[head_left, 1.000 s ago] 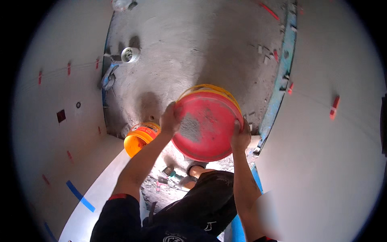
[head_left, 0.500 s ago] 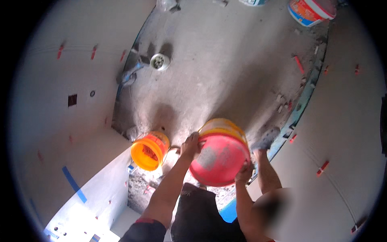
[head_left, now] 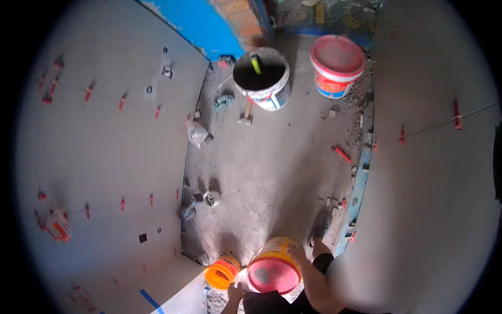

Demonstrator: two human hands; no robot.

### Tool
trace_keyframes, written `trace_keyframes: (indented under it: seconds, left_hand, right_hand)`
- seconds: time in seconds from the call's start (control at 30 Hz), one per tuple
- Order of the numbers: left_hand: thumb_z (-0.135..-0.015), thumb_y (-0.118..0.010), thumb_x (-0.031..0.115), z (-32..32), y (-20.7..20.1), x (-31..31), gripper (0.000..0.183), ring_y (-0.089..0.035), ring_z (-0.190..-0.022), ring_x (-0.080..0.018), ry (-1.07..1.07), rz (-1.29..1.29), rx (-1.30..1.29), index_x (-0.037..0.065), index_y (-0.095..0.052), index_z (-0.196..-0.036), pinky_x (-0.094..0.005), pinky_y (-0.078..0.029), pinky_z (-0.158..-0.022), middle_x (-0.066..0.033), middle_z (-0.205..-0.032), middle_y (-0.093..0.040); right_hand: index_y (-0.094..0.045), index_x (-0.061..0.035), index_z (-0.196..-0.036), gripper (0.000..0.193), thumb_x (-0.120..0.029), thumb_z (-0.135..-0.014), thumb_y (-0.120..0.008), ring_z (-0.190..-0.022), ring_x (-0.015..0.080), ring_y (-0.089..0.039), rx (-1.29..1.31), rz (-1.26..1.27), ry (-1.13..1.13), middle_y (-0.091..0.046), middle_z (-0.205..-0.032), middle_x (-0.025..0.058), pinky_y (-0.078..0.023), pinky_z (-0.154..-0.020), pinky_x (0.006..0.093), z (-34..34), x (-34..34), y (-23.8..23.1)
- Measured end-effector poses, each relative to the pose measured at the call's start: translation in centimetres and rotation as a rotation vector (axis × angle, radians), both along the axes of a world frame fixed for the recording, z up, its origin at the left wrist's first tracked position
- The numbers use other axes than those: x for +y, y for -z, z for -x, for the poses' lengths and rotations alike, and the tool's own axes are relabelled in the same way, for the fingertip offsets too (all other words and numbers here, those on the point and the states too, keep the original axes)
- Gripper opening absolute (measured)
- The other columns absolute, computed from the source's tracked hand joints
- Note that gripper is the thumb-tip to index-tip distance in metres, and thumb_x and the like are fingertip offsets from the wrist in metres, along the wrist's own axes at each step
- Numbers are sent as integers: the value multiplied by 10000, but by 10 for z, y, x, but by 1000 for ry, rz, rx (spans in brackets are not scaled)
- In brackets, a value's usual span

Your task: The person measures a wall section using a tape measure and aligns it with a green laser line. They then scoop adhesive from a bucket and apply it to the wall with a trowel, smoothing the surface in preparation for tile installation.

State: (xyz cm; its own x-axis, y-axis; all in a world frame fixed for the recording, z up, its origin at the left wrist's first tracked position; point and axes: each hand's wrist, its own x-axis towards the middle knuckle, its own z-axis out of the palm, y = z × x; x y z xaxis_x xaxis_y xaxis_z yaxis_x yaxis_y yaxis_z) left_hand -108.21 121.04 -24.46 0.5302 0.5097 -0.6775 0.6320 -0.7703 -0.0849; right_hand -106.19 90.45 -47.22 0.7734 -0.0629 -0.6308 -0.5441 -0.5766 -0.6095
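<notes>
1. Head view: the big bucket (head_left: 282, 246) sits low in the middle, close to the person. Its side is yellow, and its round red lid (head_left: 282, 277) has a grey, dusty patch on top. It is too hard to tell if its whole bottom rests on the floor (head_left: 251, 178).
2. The right hand (head_left: 299, 255) is at the right side of the big bucket. It is bright and blurry there, so one cannot tell if its fingers grip it.
3. The left hand (head_left: 235, 291) is between the two near buckets, just by the rim of the orange bucket (head_left: 230, 260). One cannot tell if its fingers are wide or narrow, or if they touch that rim.
4. The orange bucket is just left of the big one. A foot in a grey shoe (head_left: 320, 225) is near on the right, and dark clothes cover the bottom edge.
5. Farther off are a small white pot (head_left: 212, 198), a clear bag (head_left: 196, 133), a hammer (head_left: 245, 119), a red stick (head_left: 342, 154), a white bucket (head_left: 274, 99) of grey stuff and a red-lidded bucket (head_left: 333, 88).
6. Several buckets have coloured labels with print, too small to read.
</notes>
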Motion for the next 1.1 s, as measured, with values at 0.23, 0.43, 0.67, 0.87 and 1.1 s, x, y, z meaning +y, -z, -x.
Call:
trace_keyframes:
  seconds: [0.23, 0.43, 0.67, 0.87, 1.1]
  left_hand:
    - [-909, -534, 342, -60, -88, 41, 376, -639, -933, -397, 571, 12, 50, 20, -600, -1093, -510, -504, -806, -266, -1022, -649]
    - [-929, -517, 326, -160, -87, -6, 360, -640, -952, -377, 333, 221, 139, 32, -603, -1119, -482, -503, -815, -244, -1048, -652]
    - [-952, -498, 307, -363, -50, -13, 345, -641, -974, -354, 365, 394, 204, 46, -607, -1149, -449, -501, -825, -219, -1078, -656]
    - [-973, -481, 291, -585, -25, -8, 336, -642, -993, -335, 377, 521, 56, 57, -610, -1176, -421, -500, -833, -198, -1104, -659]
    - [-974, -518, 162, -705, -81, -94, 236, -635, -949, -195, -109, 697, -195, 26, -620, -1139, -307, -492, -851, -109, -1058, -675]
  right_hand:
    - [-630, -93, -1040, 196, -226, -906, -580, -751, 212, -653, -79, 21, 94, -660, -843, 105, -518, -598, 367, -184, -212, -65]
    - [-608, -53, -952, 181, -227, -907, -590, -724, 267, -662, 308, -597, 1078, -654, -807, 111, -552, -623, 408, -302, -273, -126]
    - [-591, -8, -1077, 290, -252, -920, -577, -784, 280, -671, 32, -503, 907, -668, -960, 147, -543, -711, 386, -599, -261, -186]
    - [-556, 43, -1223, 412, -210, -901, -513, -1185, 338, -520, -510, 571, -374, -563, -1255, 176, -462, -968, 393, -836, -217, -127]
    - [-583, -65, -1291, 424, -199, -899, -491, -1301, 285, -402, -225, 1068, -1321, -529, -1354, 126, -366, -1023, 461, -1008, -183, -22]
